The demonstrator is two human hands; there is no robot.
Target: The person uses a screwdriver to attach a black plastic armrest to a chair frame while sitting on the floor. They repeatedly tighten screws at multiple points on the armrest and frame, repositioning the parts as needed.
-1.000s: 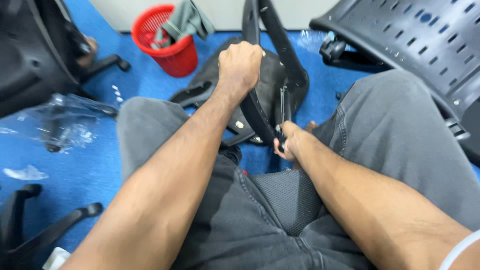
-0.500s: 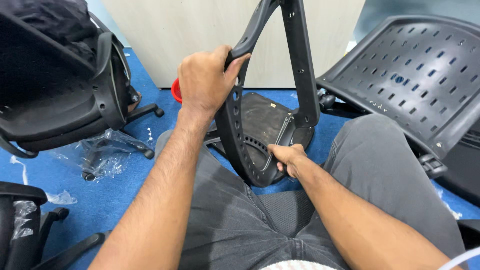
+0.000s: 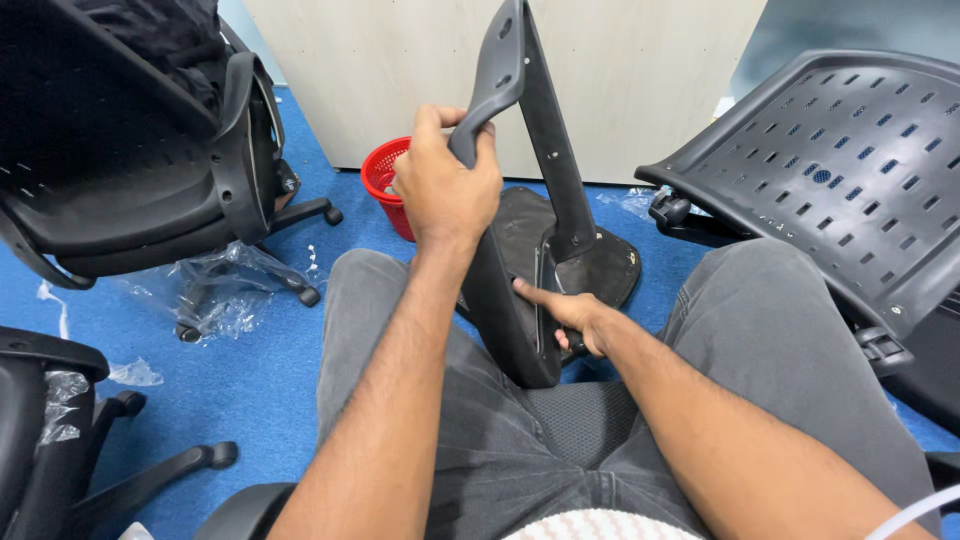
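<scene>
A black plastic chair frame part (image 3: 530,130), a curved upright arm with holes in it, stands between my knees. My left hand (image 3: 445,185) is shut around its upper curved bar. My right hand (image 3: 570,315) grips the lower end of the part, index finger stretched along its edge. Behind it a black rounded seat plate (image 3: 600,265) lies on the blue carpet. I sit on a mesh seat, grey trousers on both legs.
A red mesh waste basket (image 3: 385,180) stands by the beige wall panel. A black office chair (image 3: 150,170) lies tipped at the left, with clear plastic wrap (image 3: 215,295) under it. A perforated black seat shell (image 3: 830,160) is at the right. Another chair base (image 3: 120,480) sits lower left.
My left hand has lifted the frame part upright and higher. My view has tilted up, so the wall and the tipped chair now show. My right hand stays at the lower end.
</scene>
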